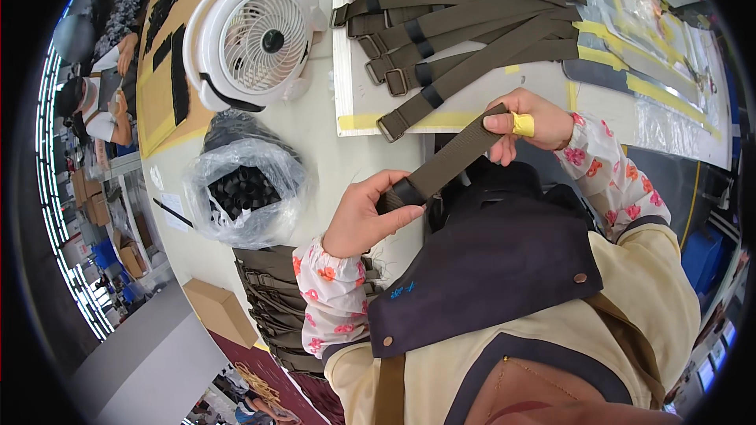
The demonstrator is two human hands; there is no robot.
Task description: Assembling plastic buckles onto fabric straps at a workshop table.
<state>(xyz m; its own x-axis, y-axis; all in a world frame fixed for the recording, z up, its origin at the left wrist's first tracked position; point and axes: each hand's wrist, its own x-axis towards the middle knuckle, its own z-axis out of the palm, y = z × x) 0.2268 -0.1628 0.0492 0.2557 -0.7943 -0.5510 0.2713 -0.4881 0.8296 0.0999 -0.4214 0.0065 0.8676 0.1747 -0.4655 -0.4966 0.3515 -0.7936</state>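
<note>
Our left hand [364, 216] pinches the olive strap [445, 161] at its black loop while the right hand [529, 124] grips its other end, fingers closed, stretching it taut above the worktop's [331, 149] near edge

A sewing workshop: stacked olive webbing straps [465, 24], worktable [331, 149], desk fan [256, 39].
</note>
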